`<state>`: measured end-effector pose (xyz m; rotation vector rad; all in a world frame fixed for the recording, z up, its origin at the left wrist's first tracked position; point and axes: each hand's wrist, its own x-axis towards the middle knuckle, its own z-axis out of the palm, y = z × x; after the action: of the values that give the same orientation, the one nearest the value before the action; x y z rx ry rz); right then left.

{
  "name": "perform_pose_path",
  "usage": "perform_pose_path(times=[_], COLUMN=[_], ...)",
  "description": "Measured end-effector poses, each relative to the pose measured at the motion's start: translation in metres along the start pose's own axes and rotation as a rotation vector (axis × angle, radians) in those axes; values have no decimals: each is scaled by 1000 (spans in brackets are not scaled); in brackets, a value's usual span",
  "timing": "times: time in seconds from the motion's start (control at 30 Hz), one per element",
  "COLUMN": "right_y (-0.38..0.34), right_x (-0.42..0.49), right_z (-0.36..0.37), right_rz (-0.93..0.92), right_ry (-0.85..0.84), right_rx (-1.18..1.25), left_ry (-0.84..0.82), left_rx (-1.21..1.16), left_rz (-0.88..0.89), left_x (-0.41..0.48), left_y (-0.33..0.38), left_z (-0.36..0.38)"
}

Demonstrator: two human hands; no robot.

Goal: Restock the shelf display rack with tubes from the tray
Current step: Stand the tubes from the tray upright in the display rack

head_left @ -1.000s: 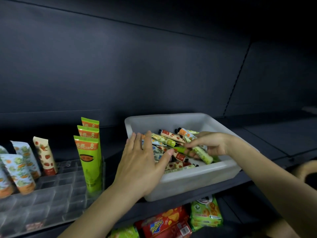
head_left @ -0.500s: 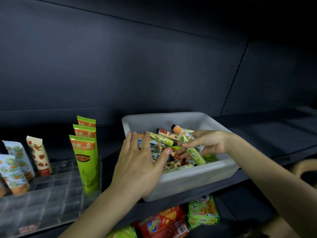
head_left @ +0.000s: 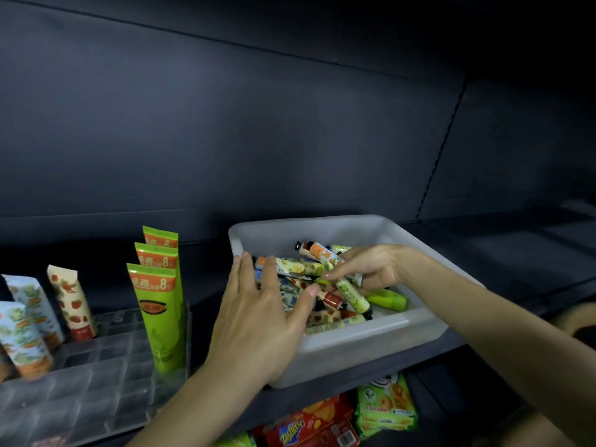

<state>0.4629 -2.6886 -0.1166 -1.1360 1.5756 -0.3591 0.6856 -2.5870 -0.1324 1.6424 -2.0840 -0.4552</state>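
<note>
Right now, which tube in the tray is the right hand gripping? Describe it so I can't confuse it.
Start at the white tray on the dark shelf, right of the clear display rack. The right hand reaches into its pile, fingers closed on a pale green tube angled toward the front wall. It has a green fruit print, unlike the plain lime tube beside it.

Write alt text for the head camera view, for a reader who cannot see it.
Two bare hands reach into a white tray of small mixed tubes on a dark shelf: the left hand lies flat on the pile, and the right hand pinches a pale green tube. To the left, a clear display rack holds three tall green tubes and a few patterned ones.
</note>
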Motion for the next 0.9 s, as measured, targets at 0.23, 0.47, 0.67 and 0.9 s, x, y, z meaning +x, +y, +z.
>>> perform_pose_path(times=[0.23, 0.47, 0.67, 0.9], right_y=[3, 1, -1, -7], right_x=[6, -2, -21, -62], right_z=[15, 11, 1, -1], right_rz=[46, 54, -21, -185], right_ry=[35, 15, -73, -65], right_rx=[-91, -103, -35, 260], left_ry=[15, 17, 1, 19], left_rx=[-21, -37, -61, -155], left_rz=[-9, -10, -5, 13], left_x=[-1, 0, 0, 0], left_y=[0, 1, -1, 0], left_z=[2, 2, 3, 1])
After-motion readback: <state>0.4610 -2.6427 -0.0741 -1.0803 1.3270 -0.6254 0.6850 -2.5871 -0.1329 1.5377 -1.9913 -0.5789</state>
